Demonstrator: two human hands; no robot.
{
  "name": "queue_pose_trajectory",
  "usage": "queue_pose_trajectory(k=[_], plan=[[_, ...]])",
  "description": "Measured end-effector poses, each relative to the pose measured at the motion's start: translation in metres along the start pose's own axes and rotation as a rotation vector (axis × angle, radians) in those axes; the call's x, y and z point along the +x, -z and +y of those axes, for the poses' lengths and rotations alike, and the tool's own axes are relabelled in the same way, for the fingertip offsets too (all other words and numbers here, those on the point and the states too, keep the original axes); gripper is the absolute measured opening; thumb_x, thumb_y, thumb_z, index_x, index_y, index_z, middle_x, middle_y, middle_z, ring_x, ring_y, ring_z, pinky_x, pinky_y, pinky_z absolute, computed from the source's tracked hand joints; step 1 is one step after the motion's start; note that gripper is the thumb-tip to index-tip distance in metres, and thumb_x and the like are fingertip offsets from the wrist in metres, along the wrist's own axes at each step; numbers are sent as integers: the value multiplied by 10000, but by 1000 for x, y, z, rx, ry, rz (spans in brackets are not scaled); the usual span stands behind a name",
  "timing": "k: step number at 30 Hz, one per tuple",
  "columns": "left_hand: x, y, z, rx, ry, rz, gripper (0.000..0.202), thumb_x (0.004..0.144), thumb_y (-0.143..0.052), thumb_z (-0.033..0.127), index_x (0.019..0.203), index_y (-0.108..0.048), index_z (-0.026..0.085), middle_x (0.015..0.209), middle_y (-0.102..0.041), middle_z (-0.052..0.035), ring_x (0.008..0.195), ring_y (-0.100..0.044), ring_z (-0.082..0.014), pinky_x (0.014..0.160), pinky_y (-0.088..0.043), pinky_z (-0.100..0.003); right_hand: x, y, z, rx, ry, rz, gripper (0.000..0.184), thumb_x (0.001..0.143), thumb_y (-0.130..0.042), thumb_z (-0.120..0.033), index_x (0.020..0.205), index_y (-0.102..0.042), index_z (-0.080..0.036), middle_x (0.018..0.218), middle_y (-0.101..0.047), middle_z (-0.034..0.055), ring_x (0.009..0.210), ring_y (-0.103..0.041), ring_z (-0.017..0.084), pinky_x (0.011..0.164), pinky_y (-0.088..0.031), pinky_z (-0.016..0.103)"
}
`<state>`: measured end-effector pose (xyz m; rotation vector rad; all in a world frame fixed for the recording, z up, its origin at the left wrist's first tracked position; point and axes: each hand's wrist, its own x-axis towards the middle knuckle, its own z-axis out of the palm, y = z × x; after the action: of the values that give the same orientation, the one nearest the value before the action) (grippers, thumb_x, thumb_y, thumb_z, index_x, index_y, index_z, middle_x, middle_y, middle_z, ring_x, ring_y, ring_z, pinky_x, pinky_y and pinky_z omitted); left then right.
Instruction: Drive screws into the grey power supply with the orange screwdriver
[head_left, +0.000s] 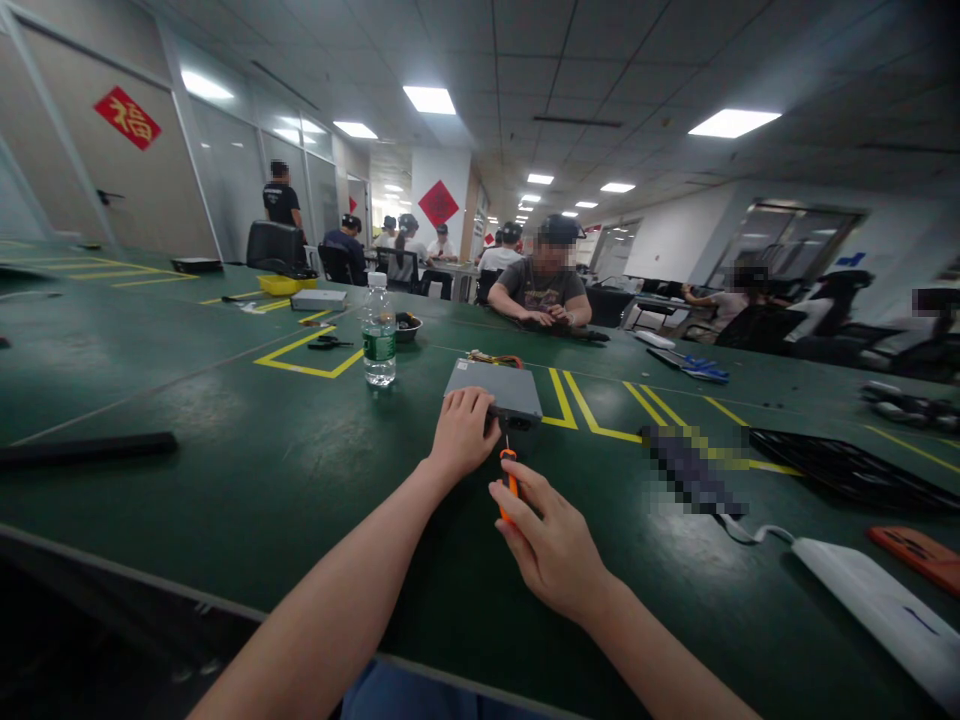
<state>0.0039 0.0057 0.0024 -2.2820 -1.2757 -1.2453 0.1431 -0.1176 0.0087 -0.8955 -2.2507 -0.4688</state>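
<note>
Two hands are working at one grey box [495, 390], which is lying flat on the green table [225, 470] just beyond you, near the yellow floor-tape lines [592, 420]. Your left hand [463, 432] is resting on the box's near corner, fingers curled over the edge and pressing down, apparently to keep it from sliding. Your right hand [551, 540] is closing around a screwdriver [510, 480] with an orange handle, holding it nearly upright so its thin tip is pointing at the box's near face; whether the tip is touching the box is too small to tell. A water bottle [379, 330] is standing upright to the left of the box, well clear of your hands. A white cabled device [870, 590] is lying to your right. Another person [544, 285] is sitting across the table, hands busy with their own work.
</note>
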Motion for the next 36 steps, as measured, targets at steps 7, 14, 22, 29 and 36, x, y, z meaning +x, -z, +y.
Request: queue_pose_trajectory(k=[7, 14, 22, 29, 36], plan=[[-1, 0, 1, 1, -1, -1, 253, 758, -504, 205, 1009, -522, 186, 1056, -552, -77, 1024, -475, -224, 925, -358, -392, -4, -8, 3, 7, -38, 122, 248, 840, -502, -287, 1031, -469, -133, 1098, -580, 167, 903, -603, 194, 711, -511, 308], [-1, -2, 0, 0, -13, -12, 238, 763, -495, 198, 998, -520, 171, 1147, -552, -79, 1092, -466, -213, 974, -324, -380, 2, 0, -3, -2, 14, -31, 314, 870, -386, -201, 1169, -479, -166, 1201, -501, 165, 1019, -554, 202, 780, -493, 325], [0, 0, 1, -4, -14, -34, 277, 751, -491, 184, 1027, -509, 189, 1167, -557, -70, 1121, -460, -222, 978, -311, -399, -3, -6, 2, 32, -5, 153, 194, 832, -511, -225, 1002, -480, -135, 1096, -586, 169, 933, -595, 187, 712, -498, 300], [-1, -2, 1, -2, -3, -19, 259, 754, -495, 182, 1012, -513, 193, 1151, -567, -69, 1107, -468, -218, 971, -322, -393, -1, 1, -2, 16, 0, 2, 324, 866, -410, -188, 1184, -454, -147, 1217, -497, 165, 1075, -520, 207, 819, -478, 339], [-1, 0, 1, 3, 1, -33, 272, 757, -490, 179, 1028, -504, 199, 1163, -558, -63, 1117, -461, -219, 968, -323, -396, -2, -4, -1, 22, 29, 145, 161, 819, -527, -192, 971, -508, -141, 1107, -586, 153, 875, -591, 168, 714, -489, 307]])
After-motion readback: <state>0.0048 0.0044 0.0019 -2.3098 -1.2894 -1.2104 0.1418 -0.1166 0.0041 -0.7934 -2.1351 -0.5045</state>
